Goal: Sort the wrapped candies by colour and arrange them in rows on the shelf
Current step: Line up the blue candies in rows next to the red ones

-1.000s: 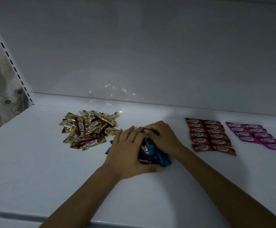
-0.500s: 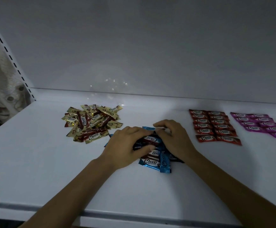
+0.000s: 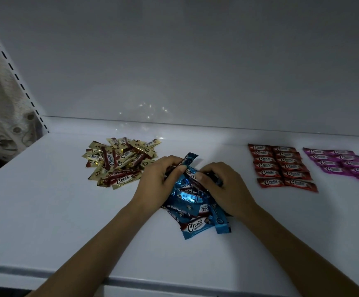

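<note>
On the shelf (image 3: 45, 211), between a loose gold candies (image 3: 118, 161) heap and neat red candies (image 3: 281, 166) and purple candies (image 3: 341, 163) rows, lie the blue candies (image 3: 192, 213). The left hand (image 3: 157, 185) and right hand (image 3: 228, 189) rest on them, fingers curled, each pinching a wrapper atop the pile.

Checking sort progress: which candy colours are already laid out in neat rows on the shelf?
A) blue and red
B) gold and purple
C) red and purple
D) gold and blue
C: the red candies and purple candies lie in tidy rows at the right, while the gold candies are a loose heap and the blue candies are a jumble gripped by the left hand and right hand.
</note>
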Demonstrator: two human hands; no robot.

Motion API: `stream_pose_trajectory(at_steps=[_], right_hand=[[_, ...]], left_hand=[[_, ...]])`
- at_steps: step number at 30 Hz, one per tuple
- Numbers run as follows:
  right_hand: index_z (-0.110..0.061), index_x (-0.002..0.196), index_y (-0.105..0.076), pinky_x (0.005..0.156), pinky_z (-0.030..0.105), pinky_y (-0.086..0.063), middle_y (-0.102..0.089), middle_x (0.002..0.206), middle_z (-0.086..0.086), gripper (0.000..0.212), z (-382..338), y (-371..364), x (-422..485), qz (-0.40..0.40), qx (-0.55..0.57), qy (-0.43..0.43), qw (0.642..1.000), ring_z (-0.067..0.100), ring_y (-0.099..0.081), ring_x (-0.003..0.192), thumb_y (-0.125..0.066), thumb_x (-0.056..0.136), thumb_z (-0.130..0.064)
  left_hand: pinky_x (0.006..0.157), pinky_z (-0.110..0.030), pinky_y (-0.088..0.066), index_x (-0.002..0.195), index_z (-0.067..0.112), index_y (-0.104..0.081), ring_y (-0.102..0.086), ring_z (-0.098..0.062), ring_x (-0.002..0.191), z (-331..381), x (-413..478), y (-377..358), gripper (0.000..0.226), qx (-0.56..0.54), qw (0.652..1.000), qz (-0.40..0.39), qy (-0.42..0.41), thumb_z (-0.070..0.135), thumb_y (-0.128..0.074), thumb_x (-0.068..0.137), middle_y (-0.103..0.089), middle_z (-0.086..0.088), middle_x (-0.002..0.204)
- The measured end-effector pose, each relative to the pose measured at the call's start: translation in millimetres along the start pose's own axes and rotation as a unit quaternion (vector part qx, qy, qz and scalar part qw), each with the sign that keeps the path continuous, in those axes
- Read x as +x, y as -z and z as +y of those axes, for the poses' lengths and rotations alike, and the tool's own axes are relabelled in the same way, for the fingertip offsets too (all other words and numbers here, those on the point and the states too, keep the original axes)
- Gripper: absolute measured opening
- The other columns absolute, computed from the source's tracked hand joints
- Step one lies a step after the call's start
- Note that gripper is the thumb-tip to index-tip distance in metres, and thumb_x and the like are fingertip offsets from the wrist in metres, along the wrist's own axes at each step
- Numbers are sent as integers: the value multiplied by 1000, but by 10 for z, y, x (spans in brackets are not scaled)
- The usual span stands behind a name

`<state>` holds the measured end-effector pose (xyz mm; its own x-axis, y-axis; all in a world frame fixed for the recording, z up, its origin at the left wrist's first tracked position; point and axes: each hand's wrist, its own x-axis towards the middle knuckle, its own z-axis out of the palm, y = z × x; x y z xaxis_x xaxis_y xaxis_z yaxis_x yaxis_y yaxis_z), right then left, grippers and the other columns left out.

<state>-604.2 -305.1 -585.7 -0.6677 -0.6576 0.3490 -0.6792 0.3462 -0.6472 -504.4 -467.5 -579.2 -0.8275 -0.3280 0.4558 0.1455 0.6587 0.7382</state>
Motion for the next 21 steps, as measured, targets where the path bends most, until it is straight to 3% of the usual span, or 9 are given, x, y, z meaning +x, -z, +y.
stream_pose_trajectory(at_steps=[4,7,9,13,17,21], right_hand=[[-26,92,-60,74,22,-44,-59,89,-9,42,7,6,-12,14,31,2,999,4,-54,84,-43,81,-62],[-27,91,-59,76,26,-45,-60,90,-7,27,8,27,-15,10,43,3,999,9,-56,87,-50,84,-52],[-28,91,-61,77,21,-42,-60,90,-8,31,14,44,-26,-2,39,10,999,7,-54,88,-51,82,-56],[-30,94,-68,72,7,-36,-62,90,-15,45,-24,60,-32,-15,21,36,999,-2,-53,88,-45,79,-65],[-37,90,-62,74,11,-44,-65,89,-16,30,-96,68,-37,2,100,2,995,-2,-59,88,-47,82,-61],[-35,91,-66,78,4,-39,-66,95,-22,33,-143,133,-22,8,149,-1,989,-5,-59,93,-48,81,-60]], left_hand=[[70,-38,-56,96,25,-69,-66,-9,78,44,-13,10,16,-80,996,33,32,34,-56,93,-70,5,82],[73,-56,-55,95,32,-69,-69,-25,84,50,-4,34,13,-160,982,65,82,41,-59,91,-71,0,87],[74,-59,-55,94,30,-69,-69,-29,84,76,5,62,15,-193,970,100,106,40,-60,88,-71,-3,86],[73,-46,-59,96,20,-68,-71,-19,80,101,77,97,12,-196,959,149,140,28,-61,90,-74,-2,83],[62,-23,-55,101,12,-67,-69,-7,74,86,193,132,18,-189,955,179,144,26,-58,93,-72,4,79],[60,-22,-56,102,15,-67,-71,-7,77,147,298,220,18,-252,929,217,160,27,-56,94,-73,4,82]])
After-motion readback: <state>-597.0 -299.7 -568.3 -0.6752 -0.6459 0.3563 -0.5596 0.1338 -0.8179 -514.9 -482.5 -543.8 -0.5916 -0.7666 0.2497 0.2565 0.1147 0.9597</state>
